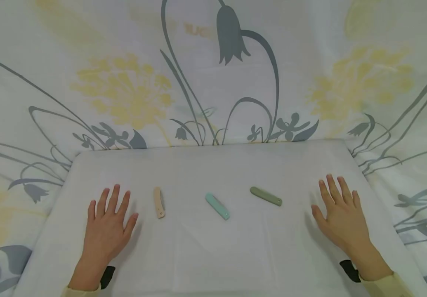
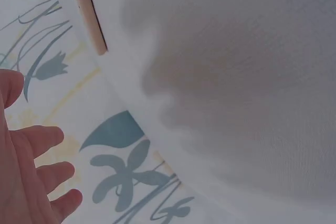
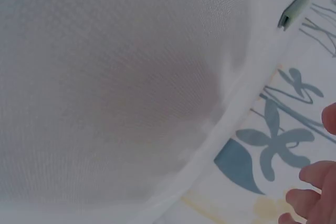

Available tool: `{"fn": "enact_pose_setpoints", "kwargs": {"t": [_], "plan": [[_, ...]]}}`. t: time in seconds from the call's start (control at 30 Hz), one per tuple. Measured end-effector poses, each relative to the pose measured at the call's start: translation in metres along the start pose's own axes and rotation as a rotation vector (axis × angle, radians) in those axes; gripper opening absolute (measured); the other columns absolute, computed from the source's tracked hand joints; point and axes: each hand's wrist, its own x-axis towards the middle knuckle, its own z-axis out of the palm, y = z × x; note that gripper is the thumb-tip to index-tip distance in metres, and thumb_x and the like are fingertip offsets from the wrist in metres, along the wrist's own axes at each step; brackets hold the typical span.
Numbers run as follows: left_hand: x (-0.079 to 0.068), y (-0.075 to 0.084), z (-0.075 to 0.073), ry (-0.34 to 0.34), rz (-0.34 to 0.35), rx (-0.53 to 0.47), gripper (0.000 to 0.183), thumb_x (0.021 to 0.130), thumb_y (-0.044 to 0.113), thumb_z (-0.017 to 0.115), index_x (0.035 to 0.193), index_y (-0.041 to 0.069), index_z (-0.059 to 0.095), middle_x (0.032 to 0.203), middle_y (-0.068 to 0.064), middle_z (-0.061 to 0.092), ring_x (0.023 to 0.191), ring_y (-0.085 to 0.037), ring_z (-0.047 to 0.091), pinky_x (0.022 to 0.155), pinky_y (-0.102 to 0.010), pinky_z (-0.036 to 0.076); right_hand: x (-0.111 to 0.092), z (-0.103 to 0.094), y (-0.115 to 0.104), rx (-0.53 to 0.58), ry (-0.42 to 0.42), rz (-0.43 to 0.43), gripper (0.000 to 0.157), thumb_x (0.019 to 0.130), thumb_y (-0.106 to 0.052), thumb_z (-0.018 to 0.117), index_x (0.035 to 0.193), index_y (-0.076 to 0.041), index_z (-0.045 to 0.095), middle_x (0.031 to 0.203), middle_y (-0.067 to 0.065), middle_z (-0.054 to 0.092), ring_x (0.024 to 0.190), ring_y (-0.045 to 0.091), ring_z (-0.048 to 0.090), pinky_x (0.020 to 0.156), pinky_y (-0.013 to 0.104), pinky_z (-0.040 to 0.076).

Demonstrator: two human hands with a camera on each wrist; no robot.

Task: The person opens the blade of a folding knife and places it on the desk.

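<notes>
Three slim folding knives lie folded on the white table, spaced out in a row. The beige folding knife (image 1: 159,202) is at the left, the turquoise folding knife (image 1: 217,206) in the middle and the olive-green folding knife (image 1: 266,196) at the right. My left hand (image 1: 106,229) is held palm down with fingers spread, left of the beige knife and apart from it. On the other side, my right hand (image 1: 341,216) also has spread fingers and holds nothing, right of the green knife. Each wrist view shows the nearest knife beyond the fingertips.
A white cover drapes the table (image 1: 220,255). Behind it and along both sides hangs a pale cloth (image 1: 198,82) with grey flowers and yellow blossoms. Dark camera pieces (image 1: 107,277) show at the wrists, beside light yellow sleeves (image 1: 385,285).
</notes>
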Motion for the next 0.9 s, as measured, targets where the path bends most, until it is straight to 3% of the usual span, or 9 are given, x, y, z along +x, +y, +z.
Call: {"fn": "enact_pose_setpoints", "kwargs": {"t": [0.3,0.4,0.47,0.63,0.73,0.9], "plan": [[0.008,0.007,0.005,0.08,0.018,-0.089,0.051,0.095,0.032,0.06,0.135,0.0,0.058,0.147,-0.023,0.044,0.135,-0.042,0.035,0.107,-0.061,0.024,0.002,0.003,-0.006,0.108,0.152,-0.037,0.063,0.092,-0.019,0.063,0.144,0.009,0.043,0.144,0.031,0.044,0.138,0.043,0.037,0.117,0.046,0.022],[0.011,0.01,0.006,0.129,0.028,-0.125,0.046,0.094,0.029,0.061,0.128,-0.001,0.062,0.139,-0.023,0.05,0.127,-0.043,0.042,0.105,-0.058,0.029,0.001,0.002,-0.01,0.13,0.177,-0.013,0.062,0.09,-0.016,0.066,0.144,0.005,0.047,0.139,0.028,0.052,0.126,0.046,0.048,0.105,0.054,0.038],[0.012,0.011,0.007,0.167,0.04,-0.141,0.041,0.093,0.026,0.063,0.123,-0.002,0.065,0.133,-0.023,0.055,0.121,-0.043,0.047,0.102,-0.056,0.034,-0.001,0.002,-0.015,0.146,0.182,0.011,0.061,0.089,-0.015,0.067,0.144,0.002,0.048,0.136,0.026,0.056,0.118,0.047,0.053,0.089,0.061,0.046],[0.011,0.017,0.01,0.24,0.034,-0.208,0.027,0.089,0.018,0.07,0.11,0.0,0.07,0.113,-0.017,0.064,0.101,-0.039,0.059,0.084,-0.054,0.047,0.0,0.005,-0.027,0.232,0.19,0.067,0.054,0.091,-0.012,0.066,0.142,-0.001,0.052,0.125,0.025,0.062,0.105,0.044,0.058,0.071,0.06,0.049],[0.012,0.023,0.014,0.228,-0.01,-0.294,0.022,0.089,0.015,0.072,0.107,0.003,0.071,0.108,-0.013,0.067,0.093,-0.035,0.062,0.074,-0.051,0.051,0.002,0.011,-0.033,0.3,0.222,0.077,0.047,0.091,-0.009,0.066,0.136,0.001,0.057,0.117,0.02,0.067,0.099,0.037,0.062,0.07,0.051,0.05],[0.019,0.041,0.022,0.161,-0.073,-0.466,0.018,0.093,0.016,0.07,0.108,0.007,0.071,0.104,-0.007,0.068,0.086,-0.025,0.063,0.061,-0.037,0.049,0.008,0.023,-0.047,0.406,0.255,0.075,0.04,0.088,-0.004,0.068,0.127,0.002,0.063,0.107,0.012,0.071,0.089,0.025,0.066,0.071,0.029,0.048]]}}
